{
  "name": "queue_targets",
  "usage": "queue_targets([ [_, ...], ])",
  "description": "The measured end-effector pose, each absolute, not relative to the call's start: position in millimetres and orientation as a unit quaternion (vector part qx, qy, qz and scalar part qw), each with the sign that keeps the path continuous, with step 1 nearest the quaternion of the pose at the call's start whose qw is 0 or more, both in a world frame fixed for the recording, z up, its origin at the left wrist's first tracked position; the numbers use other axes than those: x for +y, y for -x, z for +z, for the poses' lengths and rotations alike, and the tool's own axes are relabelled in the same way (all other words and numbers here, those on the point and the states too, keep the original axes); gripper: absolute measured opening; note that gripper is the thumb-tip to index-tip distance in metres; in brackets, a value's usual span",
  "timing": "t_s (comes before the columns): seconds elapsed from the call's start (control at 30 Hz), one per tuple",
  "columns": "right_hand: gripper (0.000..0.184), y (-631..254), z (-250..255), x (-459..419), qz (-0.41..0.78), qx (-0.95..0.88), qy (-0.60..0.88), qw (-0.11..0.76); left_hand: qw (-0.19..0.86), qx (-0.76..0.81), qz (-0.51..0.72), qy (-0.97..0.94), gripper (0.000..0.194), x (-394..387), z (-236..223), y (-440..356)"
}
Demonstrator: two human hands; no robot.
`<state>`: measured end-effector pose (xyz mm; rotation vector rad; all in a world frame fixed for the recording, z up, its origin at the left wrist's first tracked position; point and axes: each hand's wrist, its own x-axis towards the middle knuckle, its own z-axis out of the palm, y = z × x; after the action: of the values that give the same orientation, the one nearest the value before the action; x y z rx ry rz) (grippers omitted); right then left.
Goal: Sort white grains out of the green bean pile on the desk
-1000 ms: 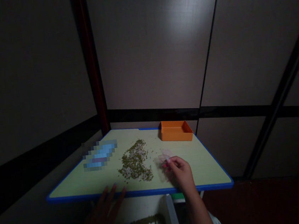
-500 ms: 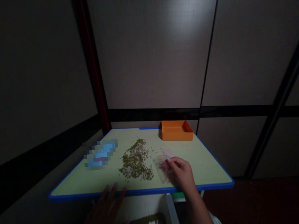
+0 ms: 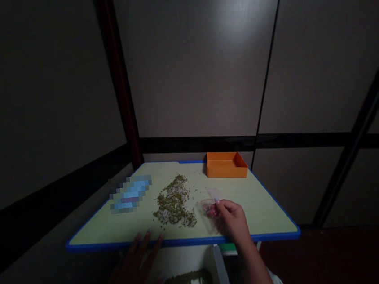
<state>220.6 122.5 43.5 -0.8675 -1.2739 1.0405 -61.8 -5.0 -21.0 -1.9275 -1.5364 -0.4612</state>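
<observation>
Right hand (image 3: 233,221) pinching a clear plastic bag (image 3: 211,207) on the desk (image 3: 268,215) – just right of the green bean pile (image 3: 175,203), orange tray (image 3: 225,164) beyond the pile, left hand (image 3: 139,264) spread flat – fingertips at the desk's near edge.

On the table (image 3: 272,217), a box (image 3: 226,165) is being kept behind the seed pile (image 3: 174,203); a clear cup (image 3: 210,205) is being held right of the seed pile.
</observation>
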Motion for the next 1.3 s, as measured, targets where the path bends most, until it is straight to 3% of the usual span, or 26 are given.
queue_targets([
  [0.13,0.039,-221,48,121,0.436,-0.492,0.376,0.653,0.243,-0.604,-0.152,0.743,0.069,-9,-10,58],
  [0.27,0.061,-225,57,116,0.427,-0.46,0.368,0.687,0.211,-0.619,-0.161,0.739,0.062,-10,-6,55],
  [0.4,0.05,-227,56,111,0.449,-0.525,0.336,0.64,0.223,-0.61,-0.163,0.742,0.064,-8,-10,56],
  [0.63,0.049,-225,53,107,0.47,-0.617,0.342,0.531,0.191,-0.636,-0.146,0.733,0.061,-12,-9,54],
  [0.87,0.023,-223,54,110,0.476,-0.594,0.335,0.556,0.19,-0.634,-0.134,0.738,0.066,-12,-6,51],
  [0.93,0.026,-221,55,111,0.478,-0.579,0.324,0.576,0.204,-0.628,-0.138,0.738,0.067,-11,-6,51],
  [1.1,0.055,-219,59,113,0.483,-0.532,0.323,0.616,0.211,-0.623,-0.144,0.739,0.068,-12,-4,51],
  [1.3,0.027,-246,61,115,0.413,-0.534,0.405,0.617,0.211,-0.615,-0.156,0.744,0.067,-13,2,49],
])
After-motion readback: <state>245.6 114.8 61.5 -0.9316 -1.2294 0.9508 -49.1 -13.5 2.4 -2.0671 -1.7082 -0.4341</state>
